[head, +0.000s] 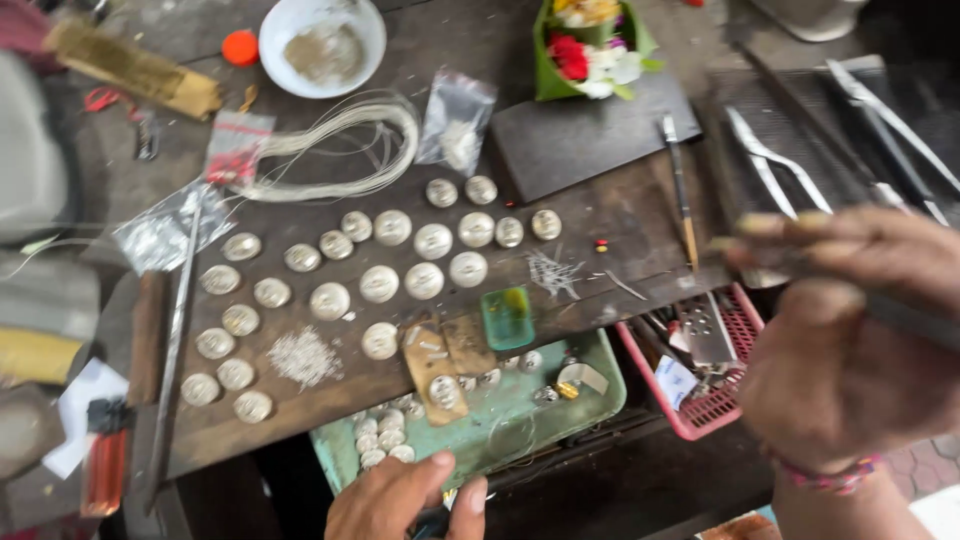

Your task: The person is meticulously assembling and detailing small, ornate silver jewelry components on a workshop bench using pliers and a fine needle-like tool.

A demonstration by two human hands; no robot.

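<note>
The right hand (pixel 850 350) is raised close to the camera at the right of the bench (pixel 600 215), its fingers (pixel 790 225) pinched around a thin dark metal tool (pixel 905 315). The tool is blurred; its long axis appears to run from the pinch down toward the lower right, past the palm, and I cannot make out which end is the working tip. The left hand (pixel 405 500) rests at the near edge, fingers loosely curled over the rim of a worn green metal tray (pixel 600 400); whether they grip anything underneath I cannot tell.

The tray sits below the bench edge and holds more small round silver pieces (pixel 385 435) heaped at its left end, plus a brown wooden block (pixel 432 365) leaning over the rim. On the bench lie rows of domed round silver discs (pixel 378 283), well apart from both hands, with a small heap of fine silver granules (pixel 303 355) near them and a looped coil of thin silver wire (pixel 345 140) behind. A white bowl (pixel 322 45) stands at the back, a red plastic basket (pixel 725 405) of odds and ends hangs beside the tray, and steel tongs (pixel 775 165) lie at the far right.

As I read it, this is a pause between pieces: tool in hand, nothing under it. Working a disc would call for bringing the tool down from that lifted position, with the left hand steadying the piece.
</note>
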